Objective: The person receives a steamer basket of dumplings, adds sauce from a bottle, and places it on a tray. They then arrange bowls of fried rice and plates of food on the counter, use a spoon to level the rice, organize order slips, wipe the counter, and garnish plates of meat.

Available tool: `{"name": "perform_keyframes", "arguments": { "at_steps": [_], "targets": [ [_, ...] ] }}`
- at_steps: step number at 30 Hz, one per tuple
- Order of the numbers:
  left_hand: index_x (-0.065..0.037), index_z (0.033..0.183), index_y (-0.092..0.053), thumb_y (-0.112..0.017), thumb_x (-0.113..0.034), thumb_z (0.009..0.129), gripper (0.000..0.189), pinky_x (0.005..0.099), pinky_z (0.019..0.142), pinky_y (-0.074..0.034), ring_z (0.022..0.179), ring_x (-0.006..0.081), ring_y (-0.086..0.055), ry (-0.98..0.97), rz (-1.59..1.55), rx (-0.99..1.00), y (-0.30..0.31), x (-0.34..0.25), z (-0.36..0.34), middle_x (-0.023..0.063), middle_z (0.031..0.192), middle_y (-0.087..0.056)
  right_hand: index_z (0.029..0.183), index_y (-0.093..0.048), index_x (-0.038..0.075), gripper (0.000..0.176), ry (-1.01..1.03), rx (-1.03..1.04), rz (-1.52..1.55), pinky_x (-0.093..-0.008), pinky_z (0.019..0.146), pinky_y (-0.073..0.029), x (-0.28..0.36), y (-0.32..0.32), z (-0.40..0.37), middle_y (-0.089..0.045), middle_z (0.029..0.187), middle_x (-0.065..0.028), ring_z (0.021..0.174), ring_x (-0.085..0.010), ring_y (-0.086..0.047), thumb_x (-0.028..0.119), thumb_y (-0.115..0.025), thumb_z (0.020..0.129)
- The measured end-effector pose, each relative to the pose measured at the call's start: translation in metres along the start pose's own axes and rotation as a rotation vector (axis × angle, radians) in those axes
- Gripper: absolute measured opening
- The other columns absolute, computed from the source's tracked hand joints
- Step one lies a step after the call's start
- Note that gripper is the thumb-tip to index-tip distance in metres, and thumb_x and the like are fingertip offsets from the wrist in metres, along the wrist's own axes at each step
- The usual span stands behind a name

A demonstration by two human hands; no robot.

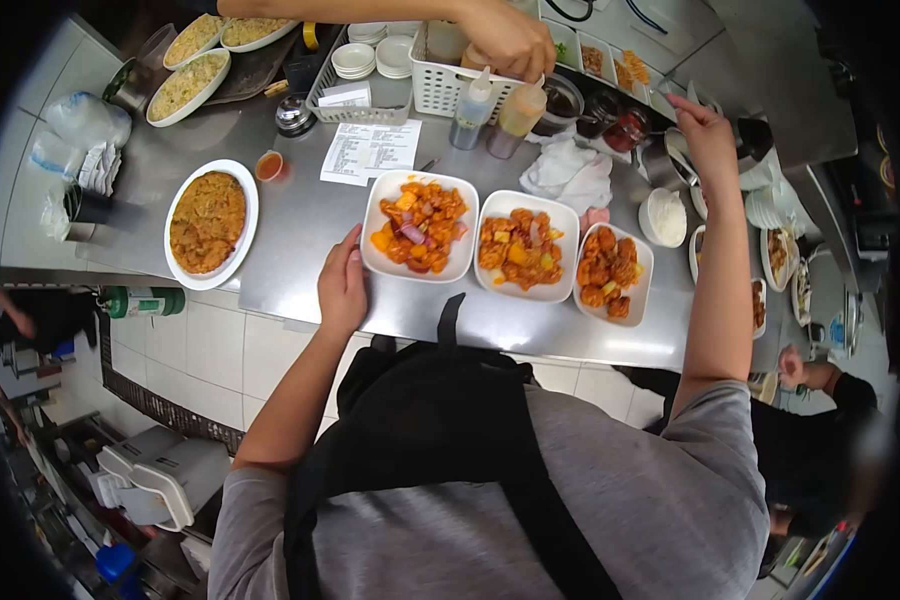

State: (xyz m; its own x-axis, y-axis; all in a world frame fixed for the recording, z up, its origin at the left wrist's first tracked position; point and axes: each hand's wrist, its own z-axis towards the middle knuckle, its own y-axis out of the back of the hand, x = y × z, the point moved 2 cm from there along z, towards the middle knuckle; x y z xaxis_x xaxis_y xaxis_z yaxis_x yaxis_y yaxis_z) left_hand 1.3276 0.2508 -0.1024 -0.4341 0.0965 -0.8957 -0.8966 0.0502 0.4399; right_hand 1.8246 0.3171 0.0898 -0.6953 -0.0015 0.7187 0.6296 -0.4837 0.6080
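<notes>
A cook's left hand point(342, 285) rests flat and empty on the steel counter point(300, 230), a brimming white dish point(369, 257) just beyond its fingertips, likely heavy, breakable and best gripped by the rim, while the right hand point(705, 135) curls over metal pots point(668, 165), grip unclear.

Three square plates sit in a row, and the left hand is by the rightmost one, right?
Not quite. The head view shows the left hand beside the leftmost plate, not the rightmost. The rest is right.
</notes>
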Motion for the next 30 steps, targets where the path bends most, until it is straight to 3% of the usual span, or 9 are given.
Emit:
{"name": "perform_keyframes", "arguments": {
  "at_steps": [4,5,7,8,13,22,24,26,30],
  "targets": [
    [-0.005,0.135,-0.051,-0.041,-0.013,0.097,0.041,0.0306,0.071,-0.049,0.072,0.0174,-0.059,0.044,-0.08,0.118,0.004,0.007,0.004,0.0122,0.085,-0.063,0.11,-0.071,0.006,0.026,-0.008,0.13,-0.032,-0.0259,0.056,-0.046,0.043,-0.058,-0.105,-0.071,0.085,-0.0046,0.06,-0.0066,-0.055,0.007,-0.055,0.09],
    [-0.005,0.137,-0.05,-0.041,-0.013,0.098,0.042,0.0298,0.069,-0.049,0.069,0.0156,-0.059,0.005,-0.086,0.128,0.005,0.008,0.005,0.01,0.078,-0.062,0.109,-0.071,0.006,0.025,-0.295,0.255,-0.017,-0.0277,0.062,-0.05,0.086,-0.077,-0.133,-0.072,0.093,-0.0094,0.065,-0.0133,-0.061,0.007,-0.056,0.089],
    [-0.005,0.137,-0.05,-0.041,-0.013,0.098,0.041,0.0295,0.069,-0.05,0.069,0.0151,-0.059,0.011,-0.135,0.166,0.009,0.011,0.008,0.0094,0.077,-0.062,0.108,-0.071,0.008,0.025,-0.158,0.334,-0.062,-0.0336,0.072,-0.051,0.092,-0.126,-0.173,-0.069,0.099,-0.0176,0.08,-0.0232,-0.065,0.006,-0.058,0.087],
    [-0.005,0.137,-0.05,-0.041,-0.013,0.098,0.041,0.0292,0.07,-0.05,0.069,0.0147,-0.059,0.02,-0.18,0.194,0.01,0.012,0.008,0.0087,0.077,-0.062,0.11,-0.071,0.007,0.025,-0.057,0.309,-0.144,-0.028,0.07,-0.049,0.097,-0.144,-0.184,-0.07,0.091,-0.013,0.075,-0.0172,-0.063,0.006,-0.058,0.088],
    [-0.005,0.137,-0.05,-0.041,-0.011,0.098,0.04,0.0276,0.068,-0.05,0.068,0.0127,-0.057,-0.002,-0.251,0.229,0.011,0.019,0.008,0.0069,0.076,-0.062,0.106,-0.072,0.008,0.028,0.005,0.086,-0.173,-0.0366,0.067,-0.05,0.138,-0.143,-0.204,-0.063,0.084,-0.0158,0.075,-0.0301,-0.063,0.002,-0.061,0.082],
    [-0.006,0.141,-0.046,-0.04,-0.01,0.1,0.041,0.0252,0.067,-0.049,0.068,0.0095,-0.054,-0.015,-0.305,0.25,0.011,0.017,0.007,0.0037,0.075,-0.06,0.116,-0.067,0.011,0.041,0.174,-0.039,-0.198,-0.0386,0.069,-0.051,0.151,-0.144,-0.237,-0.061,0.089,-0.014,0.075,-0.03,-0.063,-0.004,-0.061,0.078],
    [-0.006,0.141,-0.045,-0.04,-0.011,0.1,0.042,0.0247,0.067,-0.048,0.067,0.0096,-0.054,-0.002,-0.301,0.209,0.01,0.015,0.006,0.0036,0.075,-0.059,0.11,-0.069,0.008,0.034,0.191,0.15,-0.171,-0.0348,0.076,-0.05,0.133,-0.158,-0.249,-0.061,0.081,-0.0133,0.076,-0.0273,-0.061,-0.004,-0.063,0.079],
    [-0.007,0.142,-0.044,-0.039,-0.012,0.1,0.043,0.0239,0.066,-0.047,0.066,0.0097,-0.054,-0.006,-0.229,0.195,0.011,0.014,0.006,0.0034,0.073,-0.058,0.11,-0.069,0.006,0.024,-0.15,0.392,0.109,-0.03,0.086,-0.048,0.1,-0.166,-0.258,-0.067,0.089,-0.0119,0.08,-0.0211,-0.062,0.003,-0.057,0.089],
    [-0.008,0.144,-0.042,-0.039,-0.011,0.099,0.044,0.0245,0.064,-0.047,0.064,0.0095,-0.053,-0.002,-0.247,0.111,0.007,0.008,0.004,0.0022,0.07,-0.056,0.116,-0.067,0.009,0.026,-0.291,0.256,0.144,-0.0269,0.059,-0.046,0.037,-0.084,-0.167,-0.066,0.08,-0.0035,0.062,-0.0098,-0.053,0.012,-0.051,0.096]
  ]
}}
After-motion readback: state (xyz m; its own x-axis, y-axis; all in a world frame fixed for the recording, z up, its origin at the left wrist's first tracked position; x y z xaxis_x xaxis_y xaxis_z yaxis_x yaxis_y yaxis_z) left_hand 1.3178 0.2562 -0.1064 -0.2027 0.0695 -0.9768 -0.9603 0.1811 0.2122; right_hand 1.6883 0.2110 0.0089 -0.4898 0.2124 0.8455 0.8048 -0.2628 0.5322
